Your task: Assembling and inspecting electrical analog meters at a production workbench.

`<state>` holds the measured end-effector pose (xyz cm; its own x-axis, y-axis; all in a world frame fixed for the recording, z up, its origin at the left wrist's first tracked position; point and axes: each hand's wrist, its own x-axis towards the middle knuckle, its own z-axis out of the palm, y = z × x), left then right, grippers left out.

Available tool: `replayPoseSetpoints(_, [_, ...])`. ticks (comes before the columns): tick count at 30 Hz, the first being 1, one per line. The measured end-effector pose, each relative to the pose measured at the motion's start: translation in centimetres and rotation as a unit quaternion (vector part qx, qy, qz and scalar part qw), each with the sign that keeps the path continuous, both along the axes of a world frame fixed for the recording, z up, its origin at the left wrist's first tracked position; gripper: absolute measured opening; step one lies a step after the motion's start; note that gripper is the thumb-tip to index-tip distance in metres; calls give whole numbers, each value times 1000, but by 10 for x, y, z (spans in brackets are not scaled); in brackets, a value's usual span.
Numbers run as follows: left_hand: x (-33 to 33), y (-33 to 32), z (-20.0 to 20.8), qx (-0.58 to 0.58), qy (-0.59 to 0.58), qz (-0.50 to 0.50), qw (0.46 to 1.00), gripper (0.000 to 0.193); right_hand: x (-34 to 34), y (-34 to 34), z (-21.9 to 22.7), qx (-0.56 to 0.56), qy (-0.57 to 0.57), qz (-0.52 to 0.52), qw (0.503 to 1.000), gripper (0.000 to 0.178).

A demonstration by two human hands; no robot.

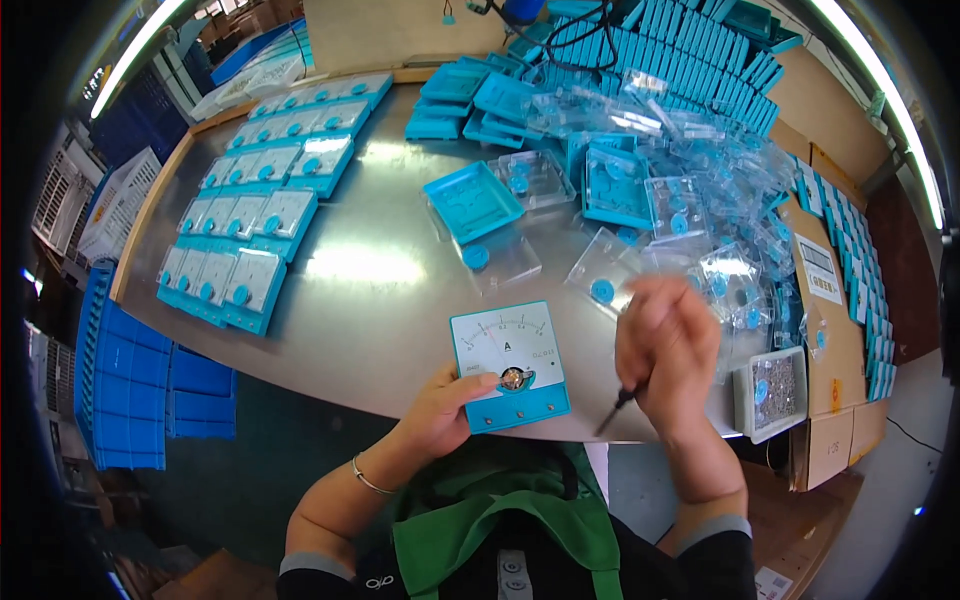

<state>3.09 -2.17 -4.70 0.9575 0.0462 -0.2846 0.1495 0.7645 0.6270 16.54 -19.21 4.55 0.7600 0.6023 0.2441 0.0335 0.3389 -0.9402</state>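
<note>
My left hand [438,410] grips the left side of an ammeter [535,350] with a white dial face and a teal base, its thumb lying on the face. The small round mechanism [513,378] low on the dial is exposed, and no clear cover sits over it. To the right of the meter, above the table's near edge, my right hand [668,345] is closed around a screwdriver [612,411]. The dark shaft points down and left, apart from the meter; its handle is hidden in the fist.
Rows of covered meters [250,215] stand at the left. Clear covers [700,150] with blue knobs heap up at the right, beside teal cases [470,200]. A white tray of small parts [742,395] and a cardboard box [830,370] are at the right edge.
</note>
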Motion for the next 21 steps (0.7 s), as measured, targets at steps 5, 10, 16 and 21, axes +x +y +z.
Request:
replayPoseSetpoints(5, [0,-15,-5,-16,8,4,1000,52,-6,46,-9,204,64,-44,976,17])
replayPoseSetpoints(10, [-2,-22,-2,-26,17,1,1000,47,-8,44,-18,207,4,-65,976,18])
replayPoseSetpoints(16, [1,-32,2,-25,16,-5,1000,41,-10,35,-22,140,-38,-121,982,24])
replayPoseSetpoints(21, [3,-40,-1,-16,35,8,999,41,-10,21,-37,47,-238,-128,962,36])
